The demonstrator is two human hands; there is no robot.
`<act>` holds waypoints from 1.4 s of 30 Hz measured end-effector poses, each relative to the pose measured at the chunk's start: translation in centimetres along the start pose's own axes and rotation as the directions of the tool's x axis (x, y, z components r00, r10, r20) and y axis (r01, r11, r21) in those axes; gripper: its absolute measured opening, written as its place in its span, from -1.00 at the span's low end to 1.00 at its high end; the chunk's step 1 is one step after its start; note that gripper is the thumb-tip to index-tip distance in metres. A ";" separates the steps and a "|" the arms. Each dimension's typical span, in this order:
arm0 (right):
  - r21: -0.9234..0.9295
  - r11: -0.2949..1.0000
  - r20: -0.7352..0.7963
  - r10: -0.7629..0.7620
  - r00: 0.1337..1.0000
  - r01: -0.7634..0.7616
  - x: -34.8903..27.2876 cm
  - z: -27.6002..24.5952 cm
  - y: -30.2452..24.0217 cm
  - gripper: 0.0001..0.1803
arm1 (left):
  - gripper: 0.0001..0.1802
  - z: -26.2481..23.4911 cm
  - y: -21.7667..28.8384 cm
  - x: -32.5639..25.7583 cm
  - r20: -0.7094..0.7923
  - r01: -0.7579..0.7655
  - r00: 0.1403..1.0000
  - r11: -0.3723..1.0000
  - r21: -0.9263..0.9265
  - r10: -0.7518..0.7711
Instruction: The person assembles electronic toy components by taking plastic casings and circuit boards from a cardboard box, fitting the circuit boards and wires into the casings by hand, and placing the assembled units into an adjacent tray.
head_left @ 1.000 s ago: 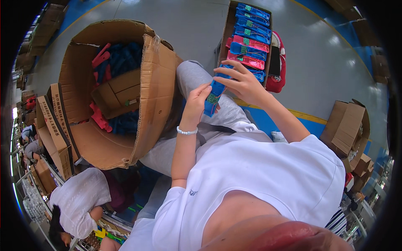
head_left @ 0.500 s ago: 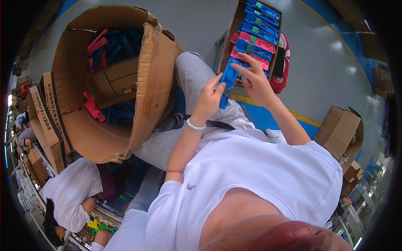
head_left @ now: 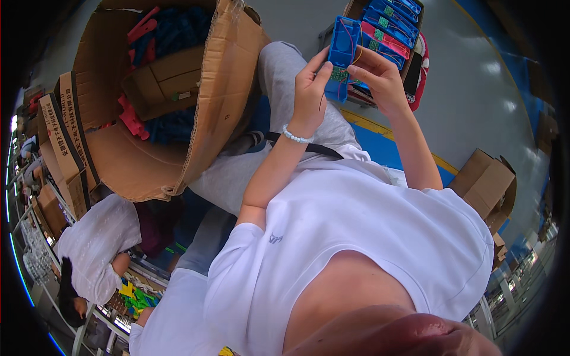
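A blue plastic shell (head_left: 344,43) is held up before me with its hollow side showing. A small green circuit board (head_left: 339,74) lies across its lower part, and thin red and yellow wires (head_left: 359,48) loop along its right side. My left hand (head_left: 312,95) grips the shell's left edge, thumb in front. On the other side, my right hand (head_left: 383,80) is closed at the shell's edge by the board and wires, its thumb beside the board. Just behind are rows of blue shells (head_left: 392,22) and a pink shell (head_left: 385,39), several with boards and wires.
A carton (head_left: 354,8) holds those rows, with a red padded thing (head_left: 422,80) beside it. At my left stands a large open carton (head_left: 222,101) with blue and pink parts (head_left: 178,29) inside. A co-worker in white (head_left: 101,249) is at lower left. Another carton (head_left: 487,184) stands right.
The shell has turned so its hollow side shows more fully. My right hand's fingers, spread over the shell before, have closed at its right edge. The view has shifted.
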State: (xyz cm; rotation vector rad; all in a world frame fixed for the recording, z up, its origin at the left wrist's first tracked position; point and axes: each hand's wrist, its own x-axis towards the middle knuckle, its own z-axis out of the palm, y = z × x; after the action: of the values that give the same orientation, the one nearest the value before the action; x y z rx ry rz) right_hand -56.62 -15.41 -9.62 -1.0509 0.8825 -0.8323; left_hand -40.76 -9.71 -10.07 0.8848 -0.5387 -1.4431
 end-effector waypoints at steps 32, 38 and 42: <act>-0.796 0.569 -0.401 -0.241 0.884 -0.207 17.9 -14.2 0.8 -0.48 | -0.60 -5.8 -2.1 -2.2 0.015 -0.063 0.998 0.791 0.608 0.069; -0.845 0.522 -0.242 -0.188 0.952 -0.112 20.7 -15.3 2.4 -0.42 | -0.65 -9.4 -1.2 -6.3 -0.125 0.056 0.992 0.823 0.565 0.019; -0.908 0.407 -0.163 -0.122 0.979 -0.101 21.1 -13.5 3.3 -0.44 | -0.63 -9.8 1.8 -9.7 -0.106 0.103 0.993 0.781 0.616 -0.048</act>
State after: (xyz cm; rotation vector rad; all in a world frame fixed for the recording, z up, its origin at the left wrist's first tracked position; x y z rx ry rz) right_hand -59.62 -38.13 -20.26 -1.9707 1.6100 -0.3962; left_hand -32.89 1.47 -12.63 1.5006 -0.9548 -1.2990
